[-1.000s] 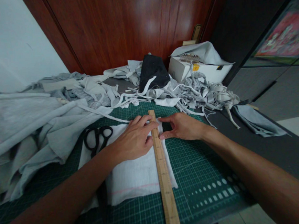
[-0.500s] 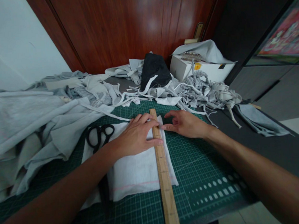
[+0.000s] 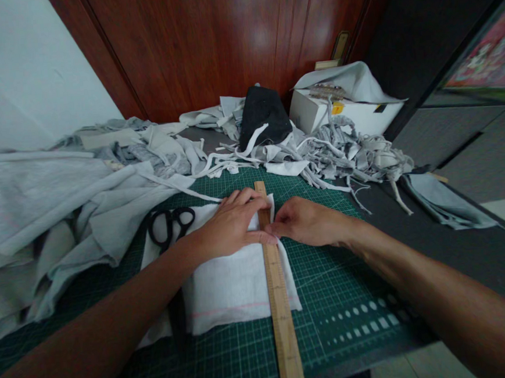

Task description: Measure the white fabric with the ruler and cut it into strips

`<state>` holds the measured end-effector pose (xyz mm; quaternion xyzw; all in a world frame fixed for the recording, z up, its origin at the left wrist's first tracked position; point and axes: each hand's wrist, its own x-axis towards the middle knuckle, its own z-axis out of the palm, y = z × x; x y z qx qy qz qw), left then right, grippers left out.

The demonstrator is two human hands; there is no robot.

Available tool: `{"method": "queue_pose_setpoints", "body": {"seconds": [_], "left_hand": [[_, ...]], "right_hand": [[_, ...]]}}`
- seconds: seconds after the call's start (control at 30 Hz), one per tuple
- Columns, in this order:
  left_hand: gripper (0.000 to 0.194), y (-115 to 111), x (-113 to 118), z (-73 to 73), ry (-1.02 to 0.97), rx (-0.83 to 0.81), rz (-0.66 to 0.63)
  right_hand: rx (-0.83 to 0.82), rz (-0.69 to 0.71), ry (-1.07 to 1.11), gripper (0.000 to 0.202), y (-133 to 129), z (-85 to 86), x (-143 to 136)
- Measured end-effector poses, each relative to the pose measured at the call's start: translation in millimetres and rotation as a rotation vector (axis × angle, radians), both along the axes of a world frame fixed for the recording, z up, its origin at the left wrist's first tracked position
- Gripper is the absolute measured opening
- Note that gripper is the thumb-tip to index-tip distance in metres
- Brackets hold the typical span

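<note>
A folded white cloth [image 3: 234, 289] with a pink line lies on the green cutting mat [image 3: 329, 276]. Across it, near its right edge, runs a wooden ruler [image 3: 281, 303]. My left hand [image 3: 235, 222] lies over the cloth with fingers spread, its thumb and fingertips pressing on the ruler. Pinched together, the fingers of my right hand [image 3: 301, 221] meet the cloth's right edge beside the ruler, close to my left thumb. Black-handled scissors [image 3: 168, 225] rest on the cloth's left part, partly hidden beneath my left forearm.
Large grey-white fabric pieces [image 3: 61, 198] are heaped on the left. Along the back lie tangled fabric strips [image 3: 341, 147], a black cloth item [image 3: 264, 115] and a white box [image 3: 346, 109]. Folded grey fabric [image 3: 448, 200] sits at the right. A wooden door [image 3: 206, 47] stands behind.
My right hand has come down and left to the cloth's edge, and its fingers have closed into a pinch. My left hand stays pressed on the ruler.
</note>
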<state>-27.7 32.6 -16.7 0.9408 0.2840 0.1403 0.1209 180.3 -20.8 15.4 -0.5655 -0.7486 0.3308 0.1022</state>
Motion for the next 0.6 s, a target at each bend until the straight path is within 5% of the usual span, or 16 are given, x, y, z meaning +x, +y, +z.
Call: {"method": "queue_pose_setpoints", "body": {"seconds": [0.33,0.6], "left_hand": [[0.097,-0.8,-0.4,3.4,0.007,-0.075,-0.011],[0.098,-2.5,0.2,3.5,0.004,-0.07,-0.005]], "right_hand": [[0.043,-0.037,0.005,0.026,-6.4,-9.0,-0.4],[0.237,-0.105,-0.135,0.016,-25.1,-3.5,-11.2]]}}
